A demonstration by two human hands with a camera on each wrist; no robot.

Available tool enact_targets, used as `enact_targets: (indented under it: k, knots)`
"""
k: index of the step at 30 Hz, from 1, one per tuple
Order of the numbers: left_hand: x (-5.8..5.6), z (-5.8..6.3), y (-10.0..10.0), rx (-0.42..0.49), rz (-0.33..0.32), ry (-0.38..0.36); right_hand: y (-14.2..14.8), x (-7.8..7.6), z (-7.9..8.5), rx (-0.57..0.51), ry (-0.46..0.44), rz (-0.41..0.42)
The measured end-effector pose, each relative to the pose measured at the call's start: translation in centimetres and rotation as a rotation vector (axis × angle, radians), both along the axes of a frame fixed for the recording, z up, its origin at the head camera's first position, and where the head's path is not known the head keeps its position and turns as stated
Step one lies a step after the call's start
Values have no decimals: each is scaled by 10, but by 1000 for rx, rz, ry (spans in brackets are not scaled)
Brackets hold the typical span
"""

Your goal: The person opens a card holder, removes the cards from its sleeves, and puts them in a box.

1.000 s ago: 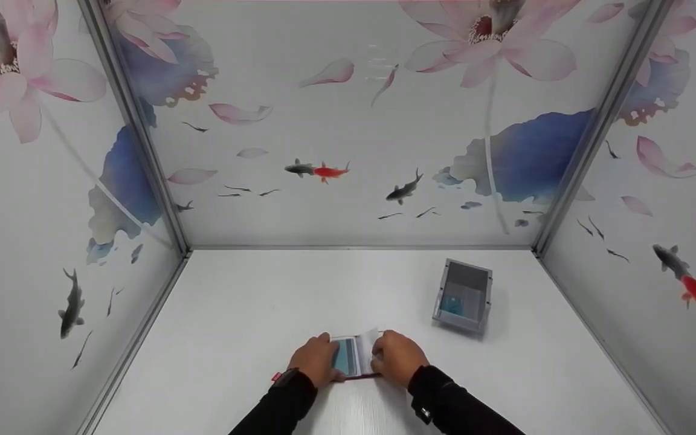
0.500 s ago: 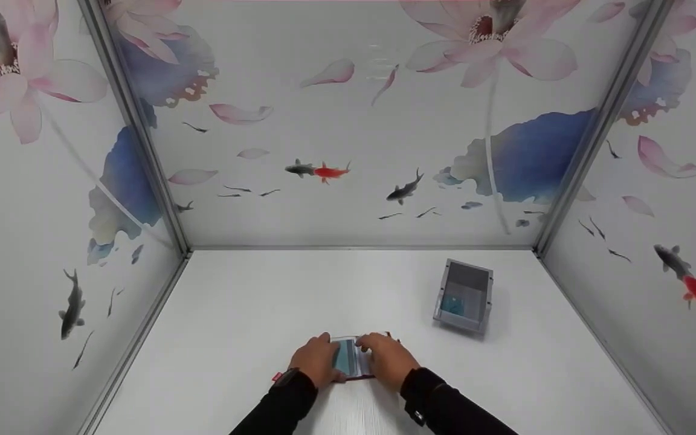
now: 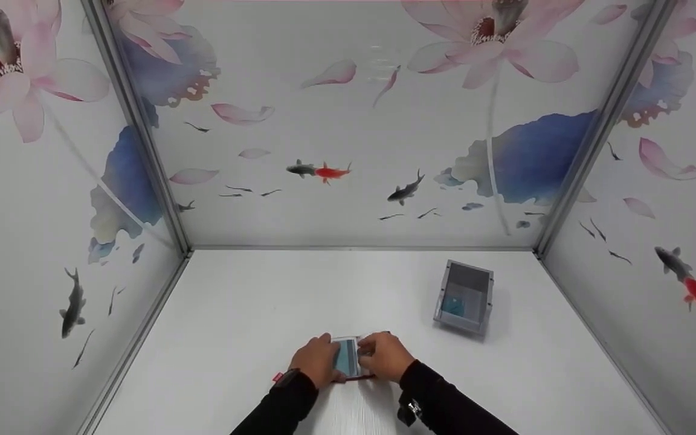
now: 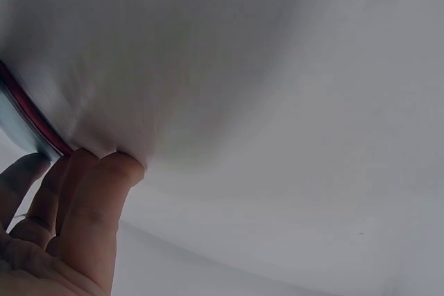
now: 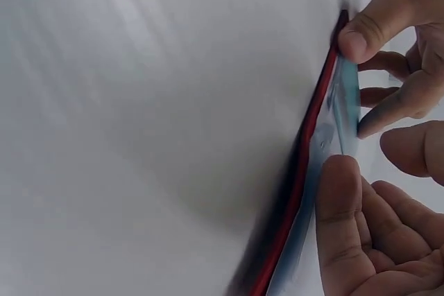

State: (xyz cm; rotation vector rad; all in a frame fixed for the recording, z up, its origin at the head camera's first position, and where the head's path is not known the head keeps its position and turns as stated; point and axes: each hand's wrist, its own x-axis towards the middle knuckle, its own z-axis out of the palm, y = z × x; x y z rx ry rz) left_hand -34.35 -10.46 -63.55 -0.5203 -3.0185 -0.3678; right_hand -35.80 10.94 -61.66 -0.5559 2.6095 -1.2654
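Note:
A small card holder (image 3: 348, 357) with clear plastic sleeves, a pale blue card-like insert and a dark red cover edge lies spread on the white table. My left hand (image 3: 315, 360) grips its left side, thumb on the near edge and fingers at the far edge. My right hand (image 3: 387, 356) is over the right half, fingers bent at the sleeves near the middle. In the right wrist view, one fingertip (image 5: 340, 175) touches the clear sleeve edge, while another digit (image 5: 413, 149) stands apart from it. The right hand hides much of the right half.
A grey open-topped bin (image 3: 480, 296) stands on the table at the back right, with a small teal item (image 3: 453, 306) inside. White panels (image 3: 348, 217) printed with flowers and fish enclose the table at the back and both sides.
My right hand has let go of a clear sleeve raised at the right, and moved left toward the holder's middle. The left hand has kept its place.

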Motion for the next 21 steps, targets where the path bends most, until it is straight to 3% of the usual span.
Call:
enact_targets:
  k: [9, 15, 21]
  knots:
    - [-2, -4, -1, 3, -1, -4, 2, -1, 1, -226, -280, -140]
    - [-5, -8, 1, 0, 13, -49, 4, -2, -1, -306, -365, -178]
    - [-6, -9, 1, -20, 5, -58, 3, -1, 0, -287, -413, -181]
